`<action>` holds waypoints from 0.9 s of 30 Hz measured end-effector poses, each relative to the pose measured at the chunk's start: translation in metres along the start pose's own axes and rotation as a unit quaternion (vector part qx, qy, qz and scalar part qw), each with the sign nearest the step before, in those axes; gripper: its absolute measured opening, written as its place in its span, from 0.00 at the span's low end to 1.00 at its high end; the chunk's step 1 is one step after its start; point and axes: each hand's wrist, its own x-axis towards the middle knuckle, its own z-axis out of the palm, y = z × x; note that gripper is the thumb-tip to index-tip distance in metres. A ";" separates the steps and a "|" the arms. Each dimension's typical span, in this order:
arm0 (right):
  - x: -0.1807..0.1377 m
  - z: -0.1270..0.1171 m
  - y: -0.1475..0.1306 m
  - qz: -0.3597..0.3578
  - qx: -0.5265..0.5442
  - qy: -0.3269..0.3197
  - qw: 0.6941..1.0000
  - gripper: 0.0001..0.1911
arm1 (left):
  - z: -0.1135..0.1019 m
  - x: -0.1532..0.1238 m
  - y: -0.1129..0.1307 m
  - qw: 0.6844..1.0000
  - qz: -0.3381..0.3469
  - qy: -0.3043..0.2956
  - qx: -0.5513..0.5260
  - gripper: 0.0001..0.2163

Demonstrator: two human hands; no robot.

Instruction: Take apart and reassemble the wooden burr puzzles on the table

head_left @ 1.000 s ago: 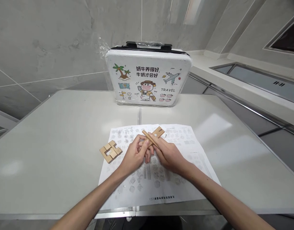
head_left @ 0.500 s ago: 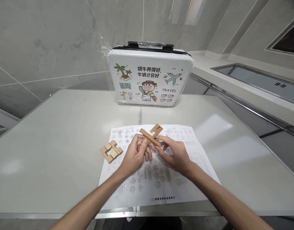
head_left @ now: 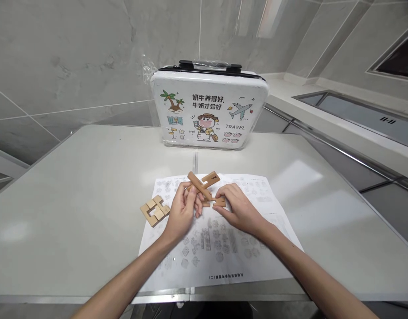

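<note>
Two notched wooden puzzle bars (head_left: 204,188) are crossed in an X just above a printed instruction sheet (head_left: 220,248). My left hand (head_left: 182,212) grips them from the left, fingers curled round the crossing. From the right, my right hand (head_left: 238,208) pinches the lower end of one bar. Left of my left hand, a group of wooden puzzle pieces (head_left: 153,210) lies interlocked on the table.
A white cartoon-printed case (head_left: 208,108) with a black handle stands upright at the back of the white table (head_left: 74,186). A grey tiled wall rises behind it. A counter ledge (head_left: 340,128) runs along the right.
The crossed bars have turned and shifted slightly left and down. My right hand has moved from under the bars to pinching the lower right end.
</note>
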 end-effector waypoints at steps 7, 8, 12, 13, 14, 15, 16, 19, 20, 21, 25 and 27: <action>0.001 -0.005 -0.001 0.066 -0.006 -0.023 0.998 0.08 | 0.000 -0.003 -0.004 0.999 0.017 0.007 0.035 0.10; 0.001 -0.005 -0.001 0.077 -0.016 -0.021 0.997 0.08 | 0.000 -0.003 -0.005 0.999 0.021 0.009 0.044 0.09; 0.002 -0.005 0.001 0.107 -0.066 -0.005 0.992 0.15 | -0.004 -0.003 -0.005 0.994 0.035 0.014 0.102 0.07; 0.003 -0.005 0.001 0.123 -0.066 0.008 0.990 0.17 | -0.005 -0.003 -0.005 0.991 0.038 0.015 0.125 0.07; 0.003 -0.006 0.001 0.148 -0.055 0.027 0.987 0.18 | -0.006 -0.003 -0.004 0.988 0.041 0.018 0.151 0.06; 0.004 -0.007 0.001 0.179 -0.031 0.051 0.982 0.19 | -0.007 -0.003 -0.004 0.982 0.044 0.021 0.180 0.06; 0.005 -0.009 0.000 0.208 0.007 0.081 0.975 0.19 | -0.008 -0.003 -0.004 0.976 0.048 0.025 0.210 0.06; 0.007 -0.016 -0.005 0.238 0.186 0.138 0.943 0.21 | -0.011 -0.004 -0.007 0.956 0.068 0.024 0.284 0.05; 0.008 -0.019 -0.008 0.227 0.254 0.135 0.930 0.22 | -0.012 -0.004 -0.008 0.950 0.072 0.019 0.304 0.05; 0.008 -0.021 -0.011 0.213 0.318 0.117 0.916 0.22 | -0.012 -0.005 -0.009 0.944 0.074 0.012 0.322 0.05; 0.006 -0.023 -0.027 0.164 0.480 0.010 0.862 0.30 | -0.012 -0.005 -0.010 0.921 0.090 -0.017 0.380 0.06; 0.003 -0.020 -0.034 0.150 0.513 -0.034 0.845 0.38 | -0.012 -0.006 -0.010 0.910 0.114 -0.026 0.397 0.06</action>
